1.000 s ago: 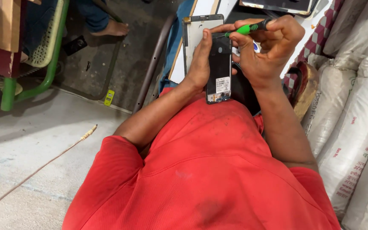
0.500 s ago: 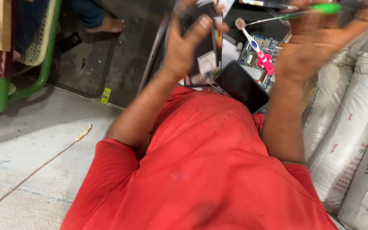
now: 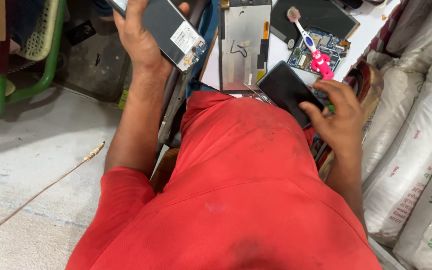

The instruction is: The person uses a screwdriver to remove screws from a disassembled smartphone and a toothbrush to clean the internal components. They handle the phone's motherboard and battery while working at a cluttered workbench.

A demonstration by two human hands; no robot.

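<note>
My left hand is raised at the upper left and grips an opened phone, its dark back with a white label and bare board end facing me. My right hand hangs low at the right with its fingers loosely spread. Its thumb rests on the edge of a black phone slab lying against my red shirt. A sliver of a green tool shows under the fingers; I cannot tell whether the hand holds it.
A silver tablet frame, a circuit board, a pink-handled toothbrush and a dark tablet lie ahead on a white surface. White sacks stand at the right, a green chair at the left. A thin stick lies on the floor.
My left hand carried the opened phone up and to the left. My right hand, which held a green screwdriver high, dropped down to the black slab at the right.
</note>
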